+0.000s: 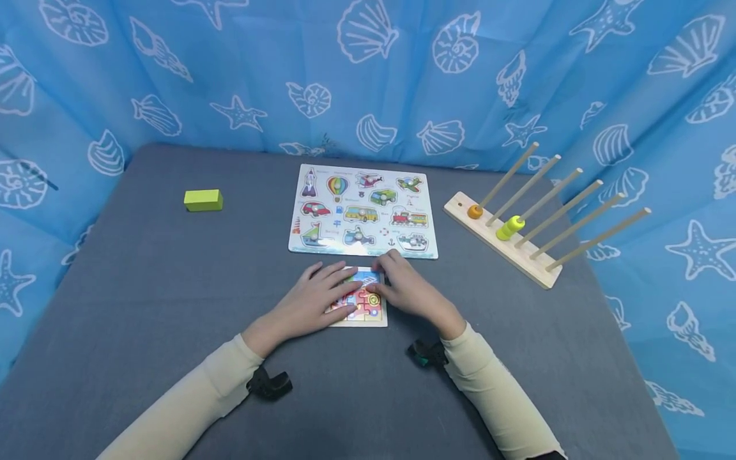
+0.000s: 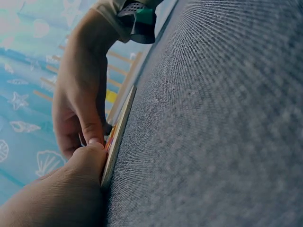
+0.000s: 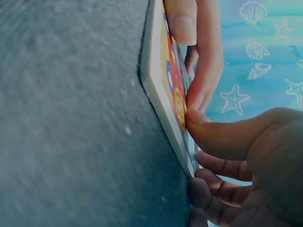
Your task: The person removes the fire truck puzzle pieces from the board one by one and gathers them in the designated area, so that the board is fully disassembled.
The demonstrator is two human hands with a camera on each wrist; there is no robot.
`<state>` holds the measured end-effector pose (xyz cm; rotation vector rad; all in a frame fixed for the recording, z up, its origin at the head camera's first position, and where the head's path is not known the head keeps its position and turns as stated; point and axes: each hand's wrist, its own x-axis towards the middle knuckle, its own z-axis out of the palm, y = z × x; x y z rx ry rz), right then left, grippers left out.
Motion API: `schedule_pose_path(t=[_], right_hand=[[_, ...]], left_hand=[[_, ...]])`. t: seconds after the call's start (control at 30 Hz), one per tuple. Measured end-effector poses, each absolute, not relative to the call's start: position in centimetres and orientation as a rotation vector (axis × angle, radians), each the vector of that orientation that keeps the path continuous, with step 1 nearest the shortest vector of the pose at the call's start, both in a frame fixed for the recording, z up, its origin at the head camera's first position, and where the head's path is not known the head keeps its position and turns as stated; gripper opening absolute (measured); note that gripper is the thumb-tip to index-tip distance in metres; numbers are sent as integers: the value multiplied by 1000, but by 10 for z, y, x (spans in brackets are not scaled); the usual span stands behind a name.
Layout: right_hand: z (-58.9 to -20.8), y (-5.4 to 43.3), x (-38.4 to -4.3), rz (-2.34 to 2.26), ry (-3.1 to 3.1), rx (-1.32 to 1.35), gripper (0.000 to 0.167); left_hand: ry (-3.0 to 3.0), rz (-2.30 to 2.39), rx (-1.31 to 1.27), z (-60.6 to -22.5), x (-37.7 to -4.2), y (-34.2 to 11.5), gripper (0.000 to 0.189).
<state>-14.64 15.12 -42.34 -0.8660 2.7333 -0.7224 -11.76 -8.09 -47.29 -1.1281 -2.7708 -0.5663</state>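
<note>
A small jigsaw puzzle (image 1: 374, 313) in a pale wooden frame lies on the grey table, its colourful pieces fitted together. My left hand (image 1: 313, 300) rests across its left part, fingers spread and fairly straight, covering that side. At the right edge, my right hand (image 1: 414, 291) grips the puzzle with curled fingers along the edge and the thumb on the picture. In the right wrist view, the right thumb (image 3: 213, 135) presses the face near a yellow round pattern, with the other fingers by the frame's rim. The left wrist view shows both hands close together over the frame (image 2: 118, 137).
Just beyond the puzzle lies a white vehicle peg board (image 1: 362, 211). To the right stands a wooden rack (image 1: 500, 246) with several upright dowels, an orange bead (image 1: 475, 211) and yellow-green rings (image 1: 510, 228). A lime green block (image 1: 204, 200) sits at the back left. A blue shell-patterned curtain (image 1: 368, 76) surrounds the table.
</note>
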Motion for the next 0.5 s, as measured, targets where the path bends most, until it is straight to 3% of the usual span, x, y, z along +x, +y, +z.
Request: schedule_pose_path(t=[0.2, 0.5], right_hand=[[-422, 148, -147, -764, 2737, -813, 19], [-411, 150, -145, -670, 2695, -733, 30]], left_hand=[[-2709, -575, -1154, -472, -118, -81, 44], [-2646, -597, -1188, -473, -117, -82, 38]])
